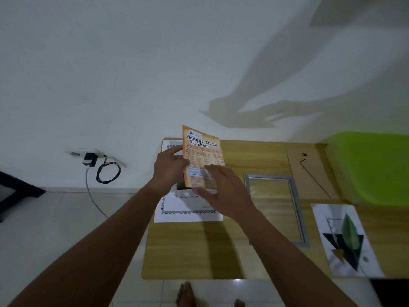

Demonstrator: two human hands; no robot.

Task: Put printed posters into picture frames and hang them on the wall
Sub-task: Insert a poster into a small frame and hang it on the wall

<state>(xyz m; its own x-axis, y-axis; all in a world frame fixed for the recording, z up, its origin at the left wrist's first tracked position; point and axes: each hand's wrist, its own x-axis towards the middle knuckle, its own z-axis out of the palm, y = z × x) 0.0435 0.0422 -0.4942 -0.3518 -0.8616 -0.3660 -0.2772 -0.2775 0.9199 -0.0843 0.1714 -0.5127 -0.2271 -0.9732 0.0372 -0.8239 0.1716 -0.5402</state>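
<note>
Orange poster in hand above the table; frame not yet loaded.

Nearest, bare feet [186,293] stand at the table [188,251] edge. The left hand [169,171] pinches the orange poster [202,151] by its left edge, tilted up over a white bordered sheet [188,212]; the right hand [225,191] is spread open, blurred, at its lower corner. Judgement: support both edges and lay it square into the grey frame [298,211] just right. A leaf print [347,238], backing board [309,171] and green container [371,167] crowd the right side.
</note>
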